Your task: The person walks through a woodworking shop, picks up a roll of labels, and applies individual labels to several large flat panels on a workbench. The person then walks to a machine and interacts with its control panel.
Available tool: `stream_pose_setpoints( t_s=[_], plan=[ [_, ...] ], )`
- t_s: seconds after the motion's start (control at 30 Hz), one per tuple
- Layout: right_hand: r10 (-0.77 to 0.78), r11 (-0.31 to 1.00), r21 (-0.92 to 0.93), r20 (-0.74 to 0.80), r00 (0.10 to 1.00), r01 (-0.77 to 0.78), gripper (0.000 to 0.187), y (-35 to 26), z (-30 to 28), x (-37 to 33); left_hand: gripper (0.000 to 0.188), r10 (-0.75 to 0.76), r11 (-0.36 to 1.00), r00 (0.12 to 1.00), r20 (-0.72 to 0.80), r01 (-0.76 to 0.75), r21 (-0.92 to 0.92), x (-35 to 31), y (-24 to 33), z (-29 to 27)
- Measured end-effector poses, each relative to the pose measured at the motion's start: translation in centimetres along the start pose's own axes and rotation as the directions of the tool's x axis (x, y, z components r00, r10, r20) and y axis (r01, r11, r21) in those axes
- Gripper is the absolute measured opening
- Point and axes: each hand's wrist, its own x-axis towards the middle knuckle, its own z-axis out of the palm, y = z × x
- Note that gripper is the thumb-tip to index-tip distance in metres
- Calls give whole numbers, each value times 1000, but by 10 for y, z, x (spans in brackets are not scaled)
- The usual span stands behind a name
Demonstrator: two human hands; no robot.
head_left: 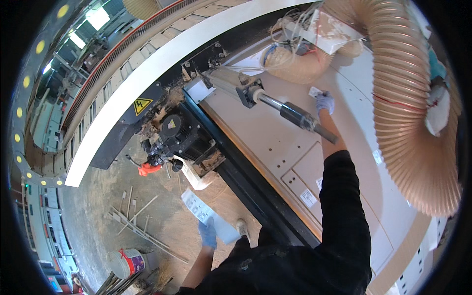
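Observation:
My left hand (208,233), in a blue glove, holds a white sheet of small labels (204,211) out over the dusty floor. My right hand (324,103), gloved too, reaches far across a large pale cut board (275,132) on the machine bed. Its fingers press on a small white label (314,91) lying on the board. More white labels (308,197) are stuck on nearer cut panels. A black and silver cylinder rod (290,112) crosses just left of my right forearm.
A wide ribbed dust hose (408,113) arcs over the board's right side. A black motor (177,135) and a black rail (246,182) edge the bed. Wood strips (140,223) and a white bucket (127,262) lie on the floor. A white gantry beam (147,83) runs behind.

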Motion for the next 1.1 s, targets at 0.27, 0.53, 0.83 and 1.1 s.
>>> stream_pose_setpoints(
  t_s=[0.27, 0.53, 0.83, 1.1],
  plan=[
    [-454, 739, -542, 39, 890, 401, 43, -6, 3, 12, 40, -26, 1000, 999, 40, 26, 17, -1, -9, 13],
    [-288, 931, 354, 862, 417, -89, 40, -42, -67, -120, 48, 140, 990, 957, 256, -132, -47, 13, 64, 45],
    [-442, 712, 563, 824, 355, -420, 54, -83, -187, -443, 56, 373, 927, 775, 511, -287, -242, 11, 135, 46],
    [-454, 538, 725, 679, 576, -430, 53, -96, -197, -511, 52, 388, 921, 629, 673, -299, -251, -13, 146, 6]
  ],
)
